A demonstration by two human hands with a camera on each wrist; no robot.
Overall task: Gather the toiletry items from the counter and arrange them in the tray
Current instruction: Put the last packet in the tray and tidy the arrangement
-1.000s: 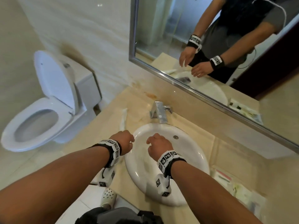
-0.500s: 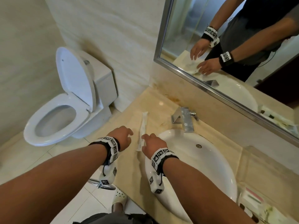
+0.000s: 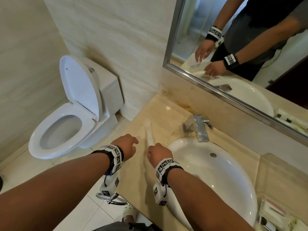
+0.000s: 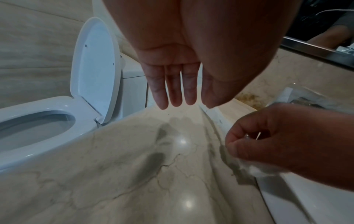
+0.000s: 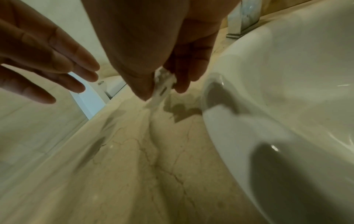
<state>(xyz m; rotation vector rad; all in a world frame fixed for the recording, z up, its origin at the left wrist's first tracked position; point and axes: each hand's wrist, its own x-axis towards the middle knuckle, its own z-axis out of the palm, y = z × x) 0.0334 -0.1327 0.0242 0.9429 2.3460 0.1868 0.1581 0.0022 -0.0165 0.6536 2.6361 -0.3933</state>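
A long white wrapped packet (image 3: 150, 134) lies on the beige marble counter, left of the sink. My right hand (image 3: 150, 150) pinches its near end between thumb and fingers; the right wrist view shows the crinkled wrapper (image 5: 162, 84) in that pinch (image 5: 161, 94). The left hand (image 3: 131, 142) hovers just left of the packet with straight fingers (image 4: 172, 91), holding nothing. At the counter's far right stands a clear tray (image 3: 265, 157) with several packets in it.
A white sink basin (image 3: 216, 172) with a metal faucet (image 3: 200, 129) sits right of my hands. A toilet (image 3: 66, 124) with its lid up stands beyond the counter's left edge. A mirror (image 3: 250, 55) hangs above the backsplash.
Both hands moved left from over the sink basin to the packet. The right hand now pinches the packet's near end, and the left fingers have straightened.
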